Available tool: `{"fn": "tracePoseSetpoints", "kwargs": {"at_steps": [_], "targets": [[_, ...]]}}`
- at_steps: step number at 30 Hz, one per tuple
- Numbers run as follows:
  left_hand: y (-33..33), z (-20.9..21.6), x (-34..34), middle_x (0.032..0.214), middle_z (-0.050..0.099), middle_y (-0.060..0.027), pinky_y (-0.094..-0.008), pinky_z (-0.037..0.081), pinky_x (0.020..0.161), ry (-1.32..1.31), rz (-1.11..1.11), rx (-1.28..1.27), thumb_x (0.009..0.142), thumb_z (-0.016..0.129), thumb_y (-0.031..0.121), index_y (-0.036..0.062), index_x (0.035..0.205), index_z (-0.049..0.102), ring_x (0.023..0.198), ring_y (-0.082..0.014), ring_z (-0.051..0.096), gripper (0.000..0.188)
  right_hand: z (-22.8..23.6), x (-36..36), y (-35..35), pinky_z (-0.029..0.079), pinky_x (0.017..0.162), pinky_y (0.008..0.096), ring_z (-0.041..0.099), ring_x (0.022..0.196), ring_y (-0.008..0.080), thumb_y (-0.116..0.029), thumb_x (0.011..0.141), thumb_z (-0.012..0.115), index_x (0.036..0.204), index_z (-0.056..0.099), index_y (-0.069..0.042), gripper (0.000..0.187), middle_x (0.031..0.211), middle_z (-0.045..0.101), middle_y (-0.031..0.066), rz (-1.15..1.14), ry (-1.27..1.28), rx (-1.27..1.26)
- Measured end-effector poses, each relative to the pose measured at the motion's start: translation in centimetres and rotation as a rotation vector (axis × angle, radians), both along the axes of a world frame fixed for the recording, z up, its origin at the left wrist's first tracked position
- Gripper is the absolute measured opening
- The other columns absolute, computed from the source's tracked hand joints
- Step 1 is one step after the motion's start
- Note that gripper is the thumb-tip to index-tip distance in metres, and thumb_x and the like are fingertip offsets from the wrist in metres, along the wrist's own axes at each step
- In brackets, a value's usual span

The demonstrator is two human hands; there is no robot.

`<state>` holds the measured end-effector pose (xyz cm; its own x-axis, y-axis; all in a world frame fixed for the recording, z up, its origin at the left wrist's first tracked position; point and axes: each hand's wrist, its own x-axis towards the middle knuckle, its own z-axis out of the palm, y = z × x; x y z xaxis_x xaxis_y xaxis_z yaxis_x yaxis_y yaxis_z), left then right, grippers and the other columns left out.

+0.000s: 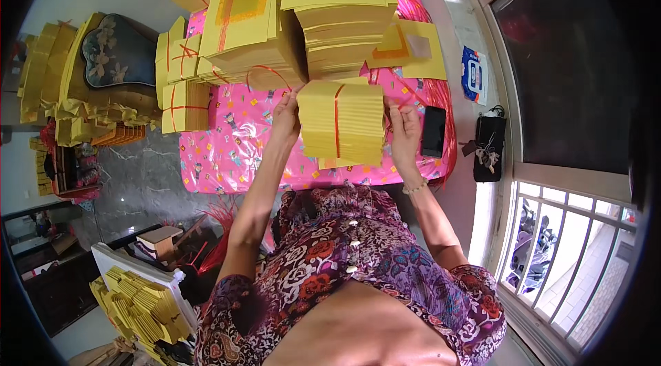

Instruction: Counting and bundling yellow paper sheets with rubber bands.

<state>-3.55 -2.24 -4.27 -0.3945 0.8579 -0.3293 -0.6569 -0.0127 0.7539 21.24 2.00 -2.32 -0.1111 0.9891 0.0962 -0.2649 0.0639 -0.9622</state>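
Note:
A thick stack of yellow paper sheets (361, 121) stands before me on the pink table cover, its layered edges facing me. One red ribbon (337, 121) runs down over its front. At the stack's left side, my left hand (286, 117) is closed in a pinch on the red ribbon, which loops away beyond my fingers. My right hand (405, 125) pinches at the stack's right side, with a strand of the red ribbon at its fingertips. The stack's back and underside are hidden.
Tall piles of yellow paper (341, 22) and tied bundles (186, 106) stand at the far side and left of the pink-covered table (234, 152). A black phone (433, 130) lies right of my right hand, beside loose red ribbons. Further right is a barred window (571, 249).

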Motion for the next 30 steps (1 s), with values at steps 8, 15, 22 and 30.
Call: {"fn": "tracePoseSetpoints", "kwargs": {"at_steps": [8, 15, 22, 30], "targets": [[-2.1, -0.1, 1.9, 0.093, 0.066, -0.0022, -0.0282, 0.050, 0.080, 0.011, 0.077, 0.120, 0.102, 0.045, 0.024, 0.0010, 0.131, 0.046, 0.086, -0.0123, 0.062, 0.038, 0.0, 0.1, 1.4, 0.045, 0.095, 0.0266, 0.060, 0.105, 0.0142, -0.003, 0.099, 0.048, 0.090, 0.046, -0.004, 0.008, 0.109, 0.066, 0.0117, 0.087, 0.031, 0.009], [-2.7, -0.2, 1.2, 0.081, 0.061, 0.0014, -0.0231, 0.048, 0.071, 0.071, 0.133, 0.231, 0.101, 0.046, 0.024, -0.0002, 0.129, 0.049, 0.077, -0.0063, 0.058, 0.037, -1.1, 0.5, 1.8, 0.045, 0.096, 0.0279, 0.061, 0.104, 0.0152, -0.004, 0.099, 0.048, 0.092, 0.048, -0.004, 0.006, 0.108, 0.066, 0.0109, 0.129, 0.100, 0.055], [-6.1, -0.3, 2.0, 0.092, 0.066, -0.0034, -0.0253, 0.048, 0.077, 0.196, 0.186, 0.151, 0.100, 0.050, 0.022, 0.0001, 0.120, 0.059, 0.082, -0.0089, 0.060, 0.030, -0.7, 2.7, 1.1, 0.047, 0.085, 0.0240, 0.061, 0.098, 0.0103, -0.005, 0.097, 0.053, 0.093, 0.055, -0.003, 0.005, 0.102, 0.068, 0.0082, 0.264, -0.140, -0.050], [-5.1, 6.4, 1.0, 0.099, 0.067, -0.0056, -0.0250, 0.047, 0.077, 0.794, 0.188, 0.081, 0.097, 0.053, 0.012, 0.0009, 0.112, 0.066, 0.082, -0.0104, 0.058, 0.022, 4.4, 2.8, 2.9, 0.049, 0.073, 0.0243, 0.064, 0.083, 0.0104, -0.005, 0.090, 0.062, 0.087, 0.064, -0.002, 0.004, 0.093, 0.070, 0.0052, 0.238, -0.374, 0.057]]}}
